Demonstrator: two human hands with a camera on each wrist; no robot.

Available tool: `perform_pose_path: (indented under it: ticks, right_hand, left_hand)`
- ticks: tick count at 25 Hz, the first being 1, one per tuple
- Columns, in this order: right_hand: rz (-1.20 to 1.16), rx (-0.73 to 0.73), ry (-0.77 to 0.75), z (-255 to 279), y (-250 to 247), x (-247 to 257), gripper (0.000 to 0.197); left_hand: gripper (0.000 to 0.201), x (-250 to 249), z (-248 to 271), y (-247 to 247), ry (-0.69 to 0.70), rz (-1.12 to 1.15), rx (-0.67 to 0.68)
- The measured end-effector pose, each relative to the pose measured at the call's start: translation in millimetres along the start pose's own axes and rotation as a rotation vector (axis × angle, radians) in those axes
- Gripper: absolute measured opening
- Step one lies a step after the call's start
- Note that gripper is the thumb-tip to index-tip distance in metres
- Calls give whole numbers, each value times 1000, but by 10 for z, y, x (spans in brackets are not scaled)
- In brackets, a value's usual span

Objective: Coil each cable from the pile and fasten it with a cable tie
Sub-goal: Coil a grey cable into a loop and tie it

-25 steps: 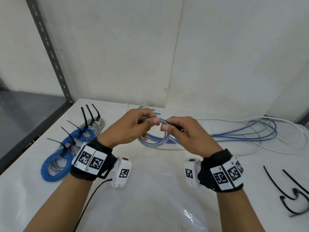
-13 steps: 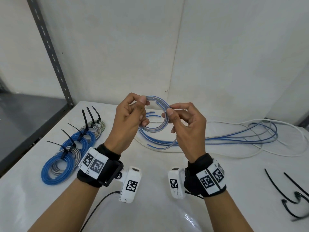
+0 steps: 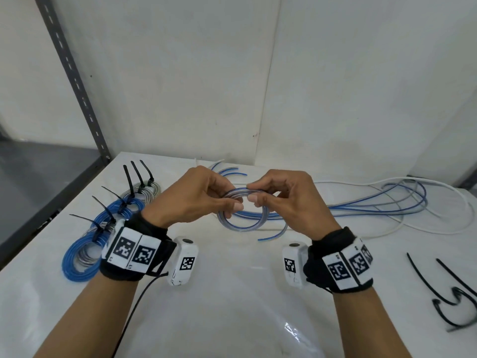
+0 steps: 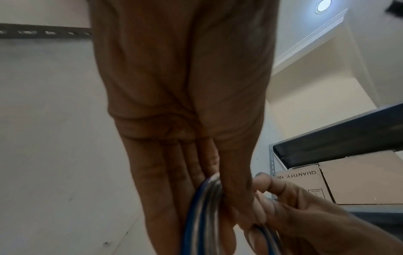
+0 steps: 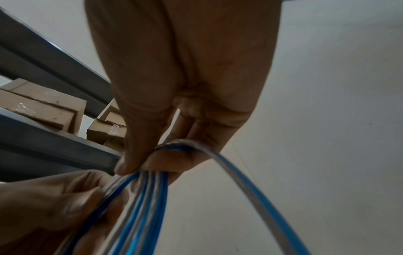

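A small coil of blue and clear cable point(image 3: 242, 223) hangs above the white table point(image 3: 232, 293) between both hands. My left hand point(image 3: 206, 200) pinches the coil's upper left side, thumb against fingers. My right hand point(image 3: 278, 195) pinches the top of the coil close beside it. The strands point(image 5: 144, 193) run out from under my right thumb in the right wrist view. In the left wrist view the coil point(image 4: 202, 210) passes along my left fingers. A loose cable end point(image 3: 273, 235) trails from the coil. The pile of loose blue, grey and white cables point(image 3: 392, 205) lies behind on the right.
Several finished coils with black cable ties point(image 3: 103, 223) lie in a row at the left of the table. Loose black cable ties point(image 3: 449, 295) lie at the right front. A grey shelf upright point(image 3: 74, 81) stands at the left, the wall close behind.
Both hands have come back down from a raised position with the coil, and the coil has turned to hang below the fingers. A cable end now sticks out at its lower right.
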State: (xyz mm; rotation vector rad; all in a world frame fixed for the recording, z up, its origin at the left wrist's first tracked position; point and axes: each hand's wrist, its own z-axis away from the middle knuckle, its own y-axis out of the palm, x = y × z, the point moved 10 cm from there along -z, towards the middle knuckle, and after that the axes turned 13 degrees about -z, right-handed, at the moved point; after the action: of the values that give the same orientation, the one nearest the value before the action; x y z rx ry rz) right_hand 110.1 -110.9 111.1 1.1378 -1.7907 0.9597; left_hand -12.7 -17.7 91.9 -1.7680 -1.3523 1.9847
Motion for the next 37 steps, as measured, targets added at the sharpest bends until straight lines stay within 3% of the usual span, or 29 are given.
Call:
perform_pose_path:
  ticks: [4,9,13,16,19,23,30,33,37]
  right_hand:
    - [22,15,13,-5,28,-14,9]
    - [-165,-145,-14,0,-167,66,9]
    - [-300,-257,-60,16,-190,129,21]
    - [-264,-220,-78,17,-171,159,18]
    - [-175,-96,-17,-2,-39,81,10]
    - [-175,-106,-47,1,-6,108,11]
    - [-379,-288,-48,-2,-3,38,20]
    - [-340,-302,-95,13,-27,95,11]
    - [-215,-200,-72,19,-85,137,8]
  left_hand:
    - [13,20,20,32,-26,58,32]
    - [26,50,19,-206,-30,266,-185]
    - [22,59,27,-298,-16,449,-325]
    - [30,-4,-19,-128,-4,517,-162]
    - [48,-40,-38,151,-108,546,37]
    - [49,-33,-50,77,-139,523,-126]
    - [47,106,-74,-147,-147,1052,-336]
    - [49,148,-77,-163,-178,989,-322]
    - [48,104,-70,-128,-184,673,-190]
